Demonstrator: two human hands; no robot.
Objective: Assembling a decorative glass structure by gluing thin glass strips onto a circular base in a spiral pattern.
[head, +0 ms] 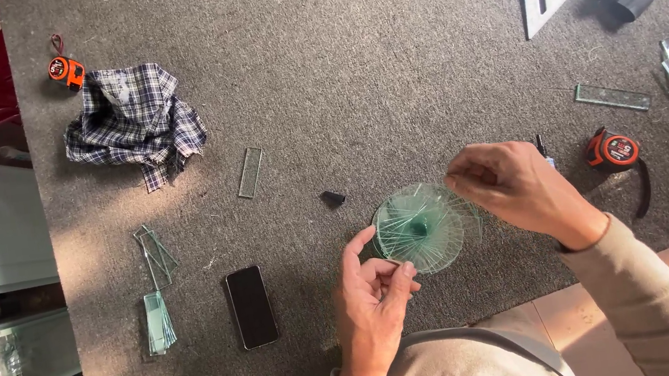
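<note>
L hand [372, 289] & R hand [512, 183] pinch glass-strip fan [424, 228]; phone [251, 306], tape measure [612, 150] nearby.

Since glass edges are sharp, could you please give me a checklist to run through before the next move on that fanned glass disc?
1. Left hand at the disc's near edge: ok.
2. Right hand pinching the far edge: ok.
3. Fanned glass disc resting flat on the grey mat: ok.
4. Phone apart from the disc: ok.
5. Orange tape measure beside the right wrist: not ok.
6. Strips stuck together: cannot tell.
</note>
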